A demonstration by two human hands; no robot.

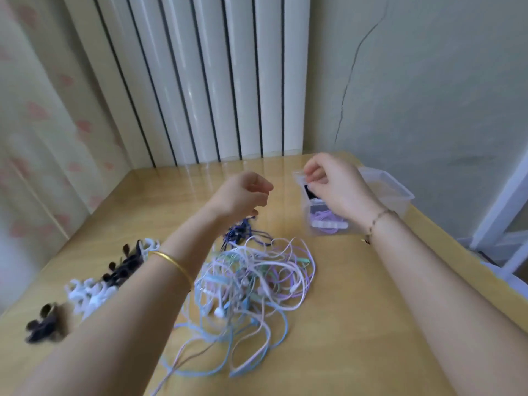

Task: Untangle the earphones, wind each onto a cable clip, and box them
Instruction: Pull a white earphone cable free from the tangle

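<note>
A tangle of earphones (251, 281) lies in the middle of the bench (343, 324). A smaller knot of cable (238, 232) sits just behind it, directly under the left hand (243, 195); whether the fingers hold its strands cannot be told. Left of the tangle, a row of cable clips (94, 292) runs from the near left edge back toward the centre, partly behind the left forearm. At the far right stands the box (328, 224), with a wound earphone in it. The right hand (331, 184) grips its far rim. A tray (391, 187) lies just behind and right of the box. A radiator (200, 81) stands behind the bench.
</note>
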